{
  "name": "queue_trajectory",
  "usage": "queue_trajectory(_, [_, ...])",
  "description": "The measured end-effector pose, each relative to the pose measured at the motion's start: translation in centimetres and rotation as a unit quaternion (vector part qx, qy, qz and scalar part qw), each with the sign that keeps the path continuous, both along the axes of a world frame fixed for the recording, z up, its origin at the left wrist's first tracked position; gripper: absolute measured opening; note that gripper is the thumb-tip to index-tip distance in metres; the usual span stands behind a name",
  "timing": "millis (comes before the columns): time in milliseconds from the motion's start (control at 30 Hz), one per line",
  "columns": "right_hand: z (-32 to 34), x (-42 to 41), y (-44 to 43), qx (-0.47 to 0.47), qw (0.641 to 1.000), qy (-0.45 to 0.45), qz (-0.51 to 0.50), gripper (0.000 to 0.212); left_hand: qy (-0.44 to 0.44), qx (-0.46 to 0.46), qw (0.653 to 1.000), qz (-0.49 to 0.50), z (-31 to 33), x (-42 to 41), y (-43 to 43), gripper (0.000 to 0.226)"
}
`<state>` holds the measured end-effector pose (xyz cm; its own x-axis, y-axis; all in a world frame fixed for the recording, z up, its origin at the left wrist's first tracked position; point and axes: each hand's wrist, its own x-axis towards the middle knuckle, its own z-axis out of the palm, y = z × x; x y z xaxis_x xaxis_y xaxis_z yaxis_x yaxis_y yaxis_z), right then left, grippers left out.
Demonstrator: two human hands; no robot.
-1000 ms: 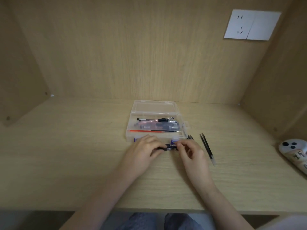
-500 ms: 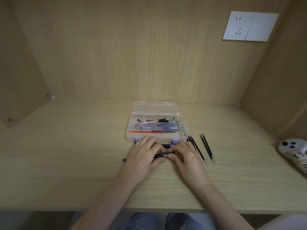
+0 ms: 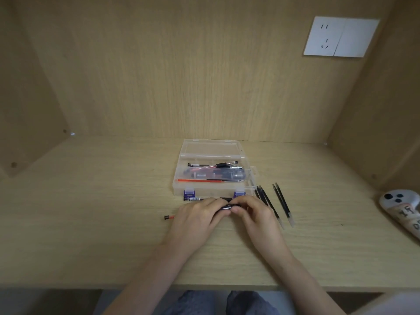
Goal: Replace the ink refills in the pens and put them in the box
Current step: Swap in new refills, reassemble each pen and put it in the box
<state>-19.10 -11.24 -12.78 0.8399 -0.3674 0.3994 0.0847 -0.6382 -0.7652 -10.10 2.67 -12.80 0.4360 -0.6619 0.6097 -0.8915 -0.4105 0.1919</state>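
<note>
Mid-task: several pens already in box; left hand and right hand both pinch one dark pen, loose refills on counter still unfitted

Open counter was found to the left, broken only by a red refill beside the left hand. Ahead, passage was blocked by the open box and a pen laid along its front. On the right, black refills and a white controller were laid.
</note>
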Motion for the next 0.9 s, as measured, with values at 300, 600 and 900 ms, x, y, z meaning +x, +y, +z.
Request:
queue_trajectory(300, [0.9,-0.5,0.4,0.079,0.997,-0.010,0.014,0.024,0.004,0.028,0.999,0.037,0.1,0.3,0.3,0.040])
queue_trajectory(600, [0.0,-0.2,-0.3,0.053,0.997,0.052,-0.029,0.015,0.106,-0.016,0.993,0.057,0.7,0.3,1.1,0.034])
queue_trajectory(900, [0.8,-0.4,0.0,0.061,0.998,0.013,0.016,0.028,0.143,-0.007,0.990,0.000,0.4,0.3,0.9,0.016])
